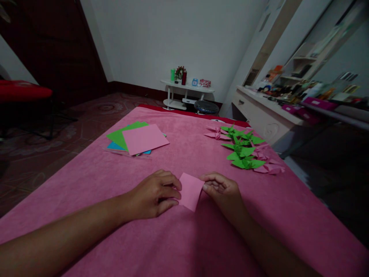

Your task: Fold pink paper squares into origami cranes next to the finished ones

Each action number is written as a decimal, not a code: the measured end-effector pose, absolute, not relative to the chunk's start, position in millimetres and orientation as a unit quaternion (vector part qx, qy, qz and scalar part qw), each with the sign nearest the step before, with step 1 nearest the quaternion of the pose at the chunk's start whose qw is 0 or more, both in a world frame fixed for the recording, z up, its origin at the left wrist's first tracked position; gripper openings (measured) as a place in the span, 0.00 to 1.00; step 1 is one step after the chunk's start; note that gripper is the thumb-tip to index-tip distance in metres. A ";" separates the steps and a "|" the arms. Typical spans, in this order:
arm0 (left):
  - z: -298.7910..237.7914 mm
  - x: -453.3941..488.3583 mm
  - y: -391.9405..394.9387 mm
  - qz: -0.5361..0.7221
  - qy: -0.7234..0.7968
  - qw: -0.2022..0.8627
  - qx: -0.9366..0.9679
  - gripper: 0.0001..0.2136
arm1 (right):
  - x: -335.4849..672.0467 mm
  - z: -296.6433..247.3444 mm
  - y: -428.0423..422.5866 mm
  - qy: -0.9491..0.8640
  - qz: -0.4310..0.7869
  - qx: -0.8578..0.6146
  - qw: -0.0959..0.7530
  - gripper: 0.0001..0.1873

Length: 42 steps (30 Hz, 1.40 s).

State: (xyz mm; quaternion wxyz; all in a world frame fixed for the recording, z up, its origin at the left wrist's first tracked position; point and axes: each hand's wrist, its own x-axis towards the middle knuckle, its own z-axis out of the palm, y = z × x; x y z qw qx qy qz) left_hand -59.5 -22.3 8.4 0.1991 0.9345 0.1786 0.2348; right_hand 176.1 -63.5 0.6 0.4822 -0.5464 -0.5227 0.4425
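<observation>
A small folded square of pink origami paper (190, 191) lies between my hands, low over the pink cloth. At its right corner, my right hand (220, 188) pinches the paper between thumb and index finger, the other fingers curled in. My left hand (163, 193) holds the left edge with bent fingertips, its thumb near the lower edge. The underside of the square is hidden. Several folded paper cranes, green (240, 150) and pink (217, 134), stand grouped to the far right of my hands.
Loose square sheets, with a pink one (146, 139) on top of green (117, 136) and blue ones, lie at the back left. The pink cloth (115, 246) spreads under everything. Beyond its far edge stand a white shelf (188, 85) and a cluttered dresser (268, 111).
</observation>
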 end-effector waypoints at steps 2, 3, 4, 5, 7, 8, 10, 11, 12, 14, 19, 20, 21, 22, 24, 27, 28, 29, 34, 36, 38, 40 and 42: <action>7.6 -59.3 -22.2 0.238 0.178 0.206 0.932 0.07 | 176.6 0.6 -63.2 -0.536 0.429 -0.538 0.489 0.06; 7.3 -59.3 -22.2 0.240 0.178 0.211 0.931 0.07 | 177.0 0.5 -63.0 -0.541 0.423 -0.533 0.494 0.05; 7.2 -59.4 -22.2 0.242 0.178 0.217 0.929 0.07 | 177.4 0.4 -62.8 -0.547 0.418 -0.528 0.497 0.04; 7.4 -59.5 -22.3 0.245 0.179 0.223 0.926 0.07 | 177.8 0.2 -62.6 -0.554 0.413 -0.525 0.498 0.03; 8.1 -59.8 -22.3 0.247 0.180 0.236 0.922 0.06 | 178.5 -0.1 -62.3 -0.566 0.404 -0.519 0.497 0.03; 8.5 -60.0 -22.3 0.246 0.180 0.243 0.921 0.06 | 178.8 0.0 -62.3 -0.572 0.401 -0.517 0.495 0.02; 9.3 -60.0 -22.2 0.245 0.180 0.255 0.918 0.06 | 179.1 1.1 -62.5 -0.577 0.400 -0.513 0.494 0.02; 9.5 -59.9 -22.1 0.245 0.180 0.260 0.917 0.06 | 179.0 2.0 -62.8 -0.577 0.400 -0.511 0.495 0.02; 9.5 -59.8 -22.0 0.245 0.179 0.263 0.916 0.06 | 179.0 3.2 -63.1 -0.577 0.401 -0.510 0.495 0.02; 9.0 -59.6 -21.8 0.247 0.178 0.265 0.915 0.06 | 178.8 5.5 -63.8 -0.576 0.402 -0.510 0.497 0.02; 7.1 -60.1 -21.8 0.245 0.180 0.260 0.916 0.06 | 178.7 6.6 -64.3 -0.570 0.410 -0.510 0.498 0.03; 7.0 -60.2 -21.7 0.244 0.182 0.259 0.917 0.07 | 178.5 5.8 -64.1 -0.564 0.411 -0.514 0.499 0.04; 6.9 -60.3 -21.6 0.243 0.184 0.256 0.917 0.07 | 178.2 4.7 -63.9 -0.553 0.414 -0.521 0.501 0.05; 6.9 -60.4 -21.4 0.241 0.186 0.255 0.918 0.08 | 177.9 3.5 -63.6 -0.539 0.421 -0.529 0.502 0.06; 7.0 -60.4 -21.0 0.235 0.189 0.250 0.920 0.10 | 177.0 1.5 -63.2 -0.507 0.439 -0.543 0.505 0.08; 6.8 -60.2 -20.7 0.229 0.187 0.234 0.926 0.12 | 174.9 1.4 -63.2 -0.480 0.459 -0.549 0.507 0.11; 6.7 -60.0 -20.8 0.228 0.187 0.224 0.929 0.13 | 173.9 2.2 -63.3 -0.479 0.459 -0.549 0.508 0.11; 6.7 -59.7 -21.1 0.226 0.188 0.210 0.932 0.15 | 172.9 3.3 -63.5 -0.484 0.456 -0.548 0.508 0.10; 8.1 -57.9 -23.8 0.189 0.195 0.137 0.953 0.24 | 168.3 6.1 -63.8 -0.557 0.400 -0.506 0.524 0.03; 8.4 -57.2 -24.7 0.182 0.197 0.128 0.955 0.27 | 167.4 5.0 -63.8 -0.584 0.385 -0.480 0.528 0.01; 8.1 -56.7 -25.0 0.185 0.200 0.130 0.953 0.30 | 166.5 4.3 -63.9 -0.606 0.376 -0.459 0.530 0.02; 7.3 -56.2 -24.5 0.191 0.206 0.138 0.950 0.32 | 164.9 5.4 -64.7 -0.624 0.365 -0.445 0.529 0.04; 6.4 -56.0 -23.4 0.192 0.210 0.151 0.947 0.33 | 162.6 8.1 -65.9 -0.638 0.358 -0.438 0.522 0.05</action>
